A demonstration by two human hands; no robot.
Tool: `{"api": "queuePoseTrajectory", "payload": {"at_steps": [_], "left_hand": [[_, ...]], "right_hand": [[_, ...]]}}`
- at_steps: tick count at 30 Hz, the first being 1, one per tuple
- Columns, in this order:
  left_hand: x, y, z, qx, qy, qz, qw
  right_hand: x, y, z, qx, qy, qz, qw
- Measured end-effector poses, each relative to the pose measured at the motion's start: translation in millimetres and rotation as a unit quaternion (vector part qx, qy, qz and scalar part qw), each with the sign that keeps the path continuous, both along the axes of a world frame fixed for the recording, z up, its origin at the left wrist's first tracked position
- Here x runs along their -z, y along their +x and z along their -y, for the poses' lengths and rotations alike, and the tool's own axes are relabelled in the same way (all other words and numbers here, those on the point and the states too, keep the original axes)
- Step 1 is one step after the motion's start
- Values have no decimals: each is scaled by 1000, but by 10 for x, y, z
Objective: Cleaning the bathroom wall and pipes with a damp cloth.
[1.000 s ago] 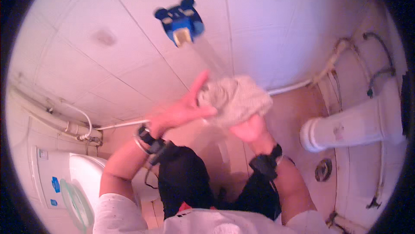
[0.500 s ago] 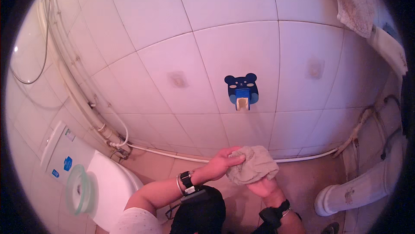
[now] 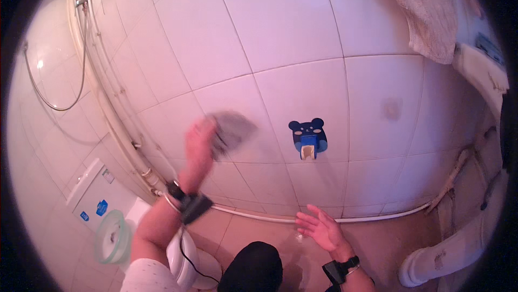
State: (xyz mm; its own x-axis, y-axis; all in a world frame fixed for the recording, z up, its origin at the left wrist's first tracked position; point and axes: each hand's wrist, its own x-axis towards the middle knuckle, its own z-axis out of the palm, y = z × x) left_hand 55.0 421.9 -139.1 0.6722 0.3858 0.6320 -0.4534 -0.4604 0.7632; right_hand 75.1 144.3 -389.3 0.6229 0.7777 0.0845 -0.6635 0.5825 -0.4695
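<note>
Gripping at left of centre in the frame, the left hand (image 3: 198,143) has its fingers closed on one edge of a grey cloth (image 3: 234,130); both are blurred, so the exact finger placement cannot be told. The cloth spreads out to the right of the fingers, in front of the tiled wall (image 3: 297,27); whether it touches the tiles cannot be determined. The right hand (image 3: 324,231), lower right of centre, is open and holds nothing, its fingers apart and pointing to the upper left, well apart from the cloth. Each wrist carries a black strapped device.

Right of the cloth, near mid-frame, a dark blue bear-shaped holder (image 3: 310,136) is fixed to the wall; its cream cradle is vacant. A white pipe (image 3: 372,218) follows the foot of the wall.

At lower left, a pale green translucent basin (image 3: 127,238) is tilted beside the white toilet tank (image 3: 89,184). A small dark mark shows inside the basin; its nature cannot be made out. Blue labels are on the tank. A shower hose (image 3: 59,109) loops at upper left. At upper right, a pinkish towel (image 3: 429,17) hangs near a white washbasin (image 3: 477,70), whose contents are not visible.
</note>
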Motion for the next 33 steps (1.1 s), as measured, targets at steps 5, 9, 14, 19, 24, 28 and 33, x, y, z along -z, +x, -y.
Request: {"api": "queuePoseTrajectory", "payload": {"at_steps": [5,9,14,19,24,28,33], "left_hand": [[-1693,459,91,-105,158,237,953],[-1931,1315,-27,-313,533,354,701],[-1012,1439,207,-294,491,301,763],[548,1153,216,-231,544,92,801],[633,954,38,-134,691,46,709],[-474,1107,135,-220,688,161,673],[-1915,1258,109,-370,643,245,624]], "right_hand": [[146,98,-54,-2,-31,33,999],[226,162,-138,25,-109,13,994],[216,168,-77,45,-137,41,989],[180,84,-112,26,-196,69,978],[145,1,-150,25,-241,121,962],[259,71,-150,48,-261,117,957],[491,217,-186,60,-324,80,941]]}}
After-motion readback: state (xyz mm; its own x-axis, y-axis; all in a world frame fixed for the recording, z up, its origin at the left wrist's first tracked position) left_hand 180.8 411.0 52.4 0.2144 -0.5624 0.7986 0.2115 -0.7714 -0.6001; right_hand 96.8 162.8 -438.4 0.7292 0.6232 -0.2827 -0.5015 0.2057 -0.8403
